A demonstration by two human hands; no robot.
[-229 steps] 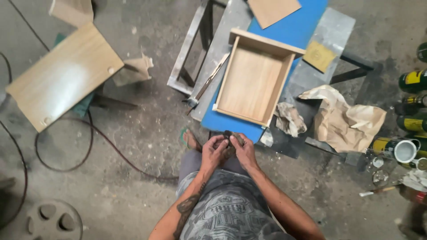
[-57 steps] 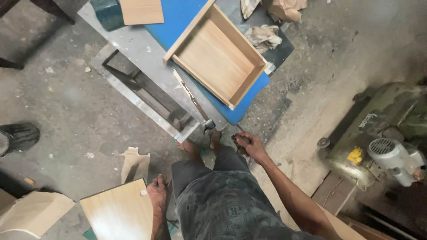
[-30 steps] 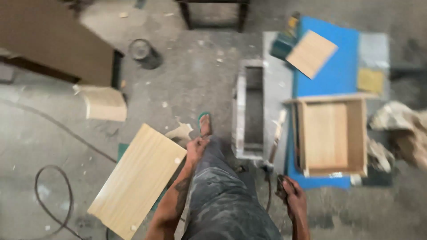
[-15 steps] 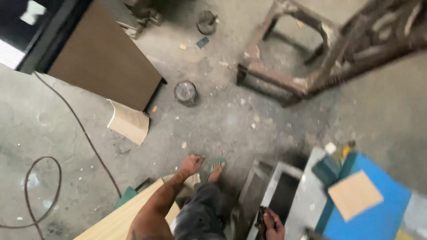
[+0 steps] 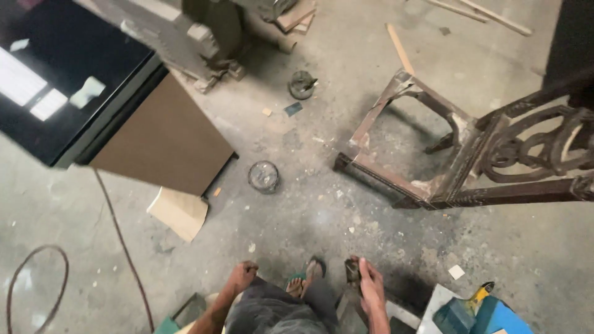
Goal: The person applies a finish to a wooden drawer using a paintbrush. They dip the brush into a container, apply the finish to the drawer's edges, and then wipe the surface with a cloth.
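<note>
Concrete floor (image 5: 371,210) fills nearly the whole view now — the blue-topped bench with its open wooden drawer, which lay in front of the person a few seconds ago, has slid out of sight, and only a blue corner (image 5: 504,316) with a teal power tool (image 5: 461,312) shows at the near right edge. The head has swung away from the bench toward the far side of the workshop, so the work has moved from handling something over the drawer to walking or turning on the spot.

The right hand (image 5: 370,291) hangs low at the near centre, fingers curled around a small dark object (image 5: 352,271) — the same dark lump it carried in the earlier views; what it is cannot be made out. The left hand (image 5: 242,275) hangs beside the grey shorts, loosely curled with nothing visible in it, and no longer rests on the pale board it touched a second ago. A foot in a green sandal (image 5: 304,283) stands between the two hands.

Farther off, a brown metal frame (image 5: 427,154) lies tilted on the floor at right, a round glass jar (image 5: 263,177) stands near the middle, and a brown board (image 5: 164,142) leans under a dark glossy panel (image 5: 59,74) at far left. A cable (image 5: 117,235) loops along the left.
</note>
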